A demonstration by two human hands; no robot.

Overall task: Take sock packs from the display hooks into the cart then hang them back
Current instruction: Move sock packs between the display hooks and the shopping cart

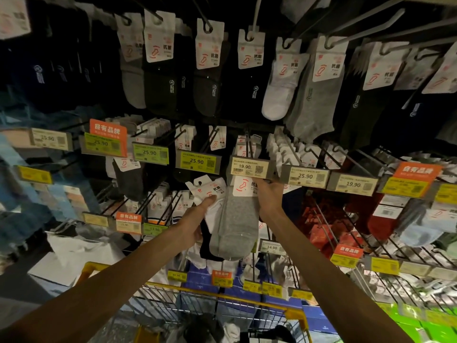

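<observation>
Rehanging, I'd say: right hand pinches the grey sock pack, left hand grips the white pack; next, thread the hook above.

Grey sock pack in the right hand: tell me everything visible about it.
The grey sock pack is a flat ankle sock of knit-looking grey fabric under a white card header printed with an orange sock outline. It hangs toe down just below the 19.90 price tag. Fingers of the right hand pinch the header's right edge; whether it sits on a hook cannot be told. The white sock pack in the left hand lies beside its left edge.
</observation>
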